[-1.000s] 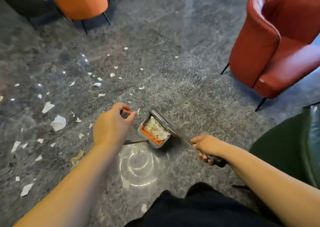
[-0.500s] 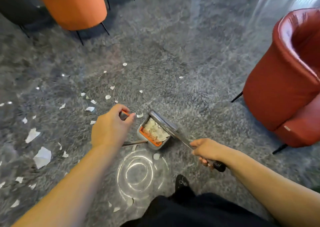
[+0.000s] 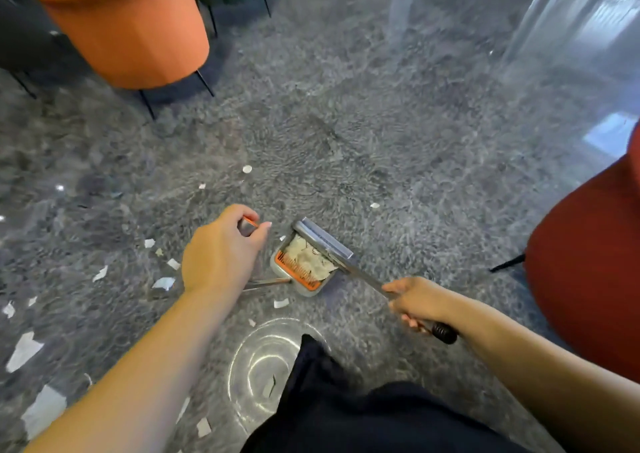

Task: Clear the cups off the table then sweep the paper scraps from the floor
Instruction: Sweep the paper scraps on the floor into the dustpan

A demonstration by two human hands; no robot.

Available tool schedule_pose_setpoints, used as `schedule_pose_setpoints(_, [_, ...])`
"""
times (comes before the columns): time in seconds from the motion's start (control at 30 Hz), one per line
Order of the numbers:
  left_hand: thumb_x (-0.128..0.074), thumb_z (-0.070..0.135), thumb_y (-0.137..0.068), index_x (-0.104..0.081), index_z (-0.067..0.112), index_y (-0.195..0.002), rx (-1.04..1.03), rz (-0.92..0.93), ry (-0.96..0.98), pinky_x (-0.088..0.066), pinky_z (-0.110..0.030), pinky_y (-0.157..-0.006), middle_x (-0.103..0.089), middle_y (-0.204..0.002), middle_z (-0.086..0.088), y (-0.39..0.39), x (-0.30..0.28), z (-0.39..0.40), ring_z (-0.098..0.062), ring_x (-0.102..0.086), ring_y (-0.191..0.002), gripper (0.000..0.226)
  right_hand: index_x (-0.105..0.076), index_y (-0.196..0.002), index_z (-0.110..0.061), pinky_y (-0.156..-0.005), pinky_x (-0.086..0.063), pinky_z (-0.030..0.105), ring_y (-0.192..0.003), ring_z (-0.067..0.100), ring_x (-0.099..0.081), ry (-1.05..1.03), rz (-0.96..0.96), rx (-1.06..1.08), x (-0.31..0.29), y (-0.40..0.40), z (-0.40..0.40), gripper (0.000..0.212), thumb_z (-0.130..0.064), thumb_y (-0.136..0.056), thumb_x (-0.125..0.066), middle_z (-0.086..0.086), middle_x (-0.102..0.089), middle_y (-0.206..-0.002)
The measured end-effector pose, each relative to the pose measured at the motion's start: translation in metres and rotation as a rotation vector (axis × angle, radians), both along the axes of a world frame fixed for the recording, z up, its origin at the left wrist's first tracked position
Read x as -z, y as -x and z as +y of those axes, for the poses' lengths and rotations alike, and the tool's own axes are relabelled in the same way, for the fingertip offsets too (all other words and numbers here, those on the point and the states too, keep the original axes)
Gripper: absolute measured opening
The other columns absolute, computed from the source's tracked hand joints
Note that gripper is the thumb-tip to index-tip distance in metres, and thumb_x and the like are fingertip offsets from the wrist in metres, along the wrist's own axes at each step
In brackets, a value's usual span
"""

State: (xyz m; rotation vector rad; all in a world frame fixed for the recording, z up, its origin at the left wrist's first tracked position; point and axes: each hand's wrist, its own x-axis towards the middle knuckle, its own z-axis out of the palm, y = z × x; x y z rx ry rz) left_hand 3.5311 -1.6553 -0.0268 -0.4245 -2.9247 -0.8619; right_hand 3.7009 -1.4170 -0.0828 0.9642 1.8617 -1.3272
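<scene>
Grey marbled floor [image 3: 346, 123] fills the view, glossy, with a ring-shaped light reflection near the person's dark trousers [image 3: 346, 414]. Orange chair [image 3: 124, 33] stands upper left; red armchair [image 3: 588, 272] is at the right edge, showing less of itself than 0.5 s ago, as the view has swung left and down.

Dustpan [image 3: 303, 269], grey with an orange comb edge, sits on the floor at centre, holding a heap of paper scraps. Broom head [image 3: 323, 241] lies across the pan's far rim, as before.

Left hand [image 3: 221, 252]: fingers curled round the orange-tipped dustpan handle [image 3: 250, 223], thumb and forefinger pinching its top. Right hand [image 3: 415, 300]: fingers clamped round the broom handle [image 3: 445, 334] just above its black grip. Both grips unchanged from the earlier frames.

Loose paper scraps [image 3: 162, 283] remain scattered left of the pan and along the left edge; 1 scrap lies just beside the pan's near corner, 1 inside the light ring.
</scene>
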Motion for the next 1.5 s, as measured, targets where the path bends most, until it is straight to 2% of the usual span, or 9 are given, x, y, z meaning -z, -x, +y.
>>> schedule_pose_setpoints(0.3, [-0.066, 0.054, -0.082, -0.059, 0.036, -0.087, 0.078, -0.002, 0.007, -0.048, -0.034, -0.06, -0.063, -0.067, 0.012, 0.187, -0.01, 0.102, -0.022, -0.058, -0.068, 0.019, -0.039, -0.143, -0.02, -0.033, -0.032, 0.016, -0.027, 0.007, -0.04, -0.001, 0.025, 0.105, 0.002, 0.171, 0.089, 0.05, -0.004, -0.096, -0.042, 0.006, -0.049, -0.058])
schedule_pose_setpoints(0.4, [-0.065, 0.056, -0.082, -0.059, 0.037, -0.087, 0.075, 0.008, 0.013, -0.04, -0.029, -0.054, -0.059, -0.066, 0.014, 0.238, -0.006, 0.136, -0.021, -0.055, -0.067, 0.02, -0.043, -0.14, -0.02, -0.033, -0.033, 0.019, -0.029, 0.01, -0.041, -0.018, 0.025, 0.077, 0.011, 0.222, 0.122, 0.048, -0.004, -0.095, -0.045, 0.005, -0.049, -0.055])
schedule_pose_setpoints(0.57, [-0.066, 0.054, -0.082, -0.061, 0.037, -0.089, 0.042, -0.007, 0.014, -0.037, -0.03, -0.057, -0.056, -0.064, 0.015, 0.349, 0.004, 0.216, -0.019, -0.052, -0.066, 0.019, -0.052, -0.099, -0.027, -0.038, -0.032, 0.019, -0.031, 0.014, -0.042, 0.018, 0.002, 0.068, 0.022, 0.344, 0.207, 0.021, -0.008, -0.096, -0.043, 0.002, -0.049, -0.041])
schedule_pose_setpoints(0.73, [-0.066, 0.057, -0.082, -0.059, 0.037, -0.088, -0.014, -0.027, 0.014, -0.046, -0.033, -0.058, -0.058, -0.065, 0.011, 0.451, -0.006, 0.282, -0.023, -0.057, -0.069, 0.021, -0.045, -0.139, -0.024, -0.032, -0.031, 0.013, -0.026, 0.009, -0.041, -0.011, 0.005, -0.014, -0.005, 0.461, 0.283, 0.047, -0.007, -0.095, -0.043, -0.002, -0.048, -0.037])
schedule_pose_setpoints(0.8, [-0.065, 0.056, -0.082, -0.059, 0.037, -0.087, -0.025, -0.028, 0.016, -0.047, -0.034, -0.06, -0.058, -0.066, 0.011, 0.488, -0.01, 0.302, -0.024, -0.058, -0.071, 0.021, -0.044, -0.14, -0.024, -0.033, -0.032, 0.013, -0.028, 0.01, -0.043, -0.021, 0.015, -0.017, -0.01, 0.504, 0.307, 0.048, -0.009, -0.095, -0.043, 0.0, -0.049, -0.042])
schedule_pose_setpoints(0.9, [-0.065, 0.056, -0.082, -0.059, 0.038, -0.087, -0.042, -0.011, 0.013, -0.048, -0.034, -0.06, -0.057, -0.065, 0.013, 0.546, -0.011, 0.329, -0.024, -0.059, -0.07, 0.02, -0.061, -0.105, -0.018, -0.035, -0.03, 0.014, -0.03, 0.012, -0.042, -0.013, 0.015, 0.017, -0.01, 0.569, 0.336, 0.024, -0.01, -0.095, -0.041, 0.001, -0.047, -0.043])
schedule_pose_setpoints(1.0, [-0.065, 0.056, -0.084, -0.058, 0.038, -0.087, -0.026, 0.0, 0.001, -0.044, -0.03, -0.052, -0.055, -0.061, 0.014, 0.613, -0.009, 0.354, -0.018, -0.056, -0.061, 0.019, -0.057, -0.078, -0.016, -0.037, -0.029, 0.018, -0.032, 0.014, -0.039, 0.023, -0.012, 0.057, -0.006, 0.637, 0.361, 0.029, -0.004, -0.094, -0.037, 0.002, -0.044, -0.041])
schedule_pose_setpoints(1.23, [-0.064, 0.057, -0.083, -0.06, 0.038, -0.091, 0.028, -0.017, 0.045, -0.047, -0.033, -0.055, -0.057, -0.065, 0.013, 0.781, -0.004, 0.419, -0.022, -0.059, -0.068, 0.021, -0.058, -0.118, -0.008, -0.034, -0.032, 0.017, -0.032, 0.013, -0.042, -0.055, 0.005, -0.033, -0.017, 0.796, 0.413, 0.029, -0.01, -0.096, -0.04, 0.002, -0.047, -0.044])
schedule_pose_setpoints(1.5, [-0.065, 0.056, -0.082, -0.06, 0.038, -0.09, 0.108, -0.009, 0.045, -0.039, -0.031, -0.055, -0.058, -0.068, 0.011, 0.957, -0.008, 0.511, -0.021, -0.054, -0.068, 0.02, -0.055, -0.098, -0.006, -0.034, -0.033, 0.019, -0.047, 0.021, -0.045, -0.101, 0.026, -0.142, -0.025, 0.955, 0.485, 0.02, -0.004, -0.09, -0.037, 0.008, -0.049, -0.058])
